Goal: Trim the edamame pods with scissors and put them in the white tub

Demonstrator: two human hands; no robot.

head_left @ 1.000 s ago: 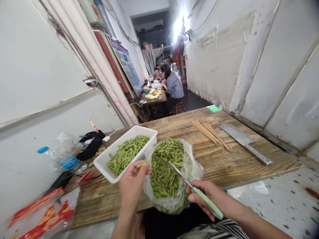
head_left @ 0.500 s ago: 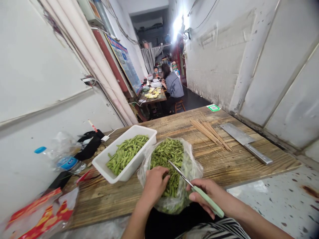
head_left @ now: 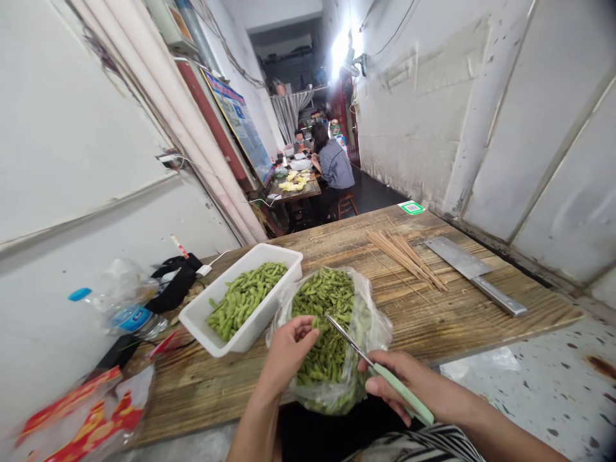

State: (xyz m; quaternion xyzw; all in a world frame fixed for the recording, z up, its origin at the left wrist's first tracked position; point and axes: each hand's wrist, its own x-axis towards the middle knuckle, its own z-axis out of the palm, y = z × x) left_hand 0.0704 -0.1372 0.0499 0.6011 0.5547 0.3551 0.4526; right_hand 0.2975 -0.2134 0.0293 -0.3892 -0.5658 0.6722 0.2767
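My left hand (head_left: pixel 290 350) is closed in a pinch on a green soybean pod (head_left: pixel 315 323), over the left side of a clear plastic bag (head_left: pixel 373 308). Many more pods (head_left: pixel 332 292) fill that bag. Scissors (head_left: pixel 351 340) with pale green handles are held in my right hand (head_left: pixel 404 378), their tips pointing up and left above the pods, just right of my left fingertips. The blades look nearly closed. Left of the bag stands a white plastic tub (head_left: pixel 206 337) with plump pods (head_left: pixel 245 295) in it.
On the wooden table (head_left: pixel 202 391) lie thin skewers (head_left: pixel 407 260) and a cleaver (head_left: pixel 474 276) to the right. A water bottle (head_left: pixel 129 316), a black bag (head_left: pixel 180 282) and a red printed packet (head_left: pixel 91 417) are at left. People (head_left: pixel 334 167) sit at a far table.
My left hand has lifted from among the pods and moved slightly left, now with a pod in its fingertips. My right hand and the scissors stay almost still.
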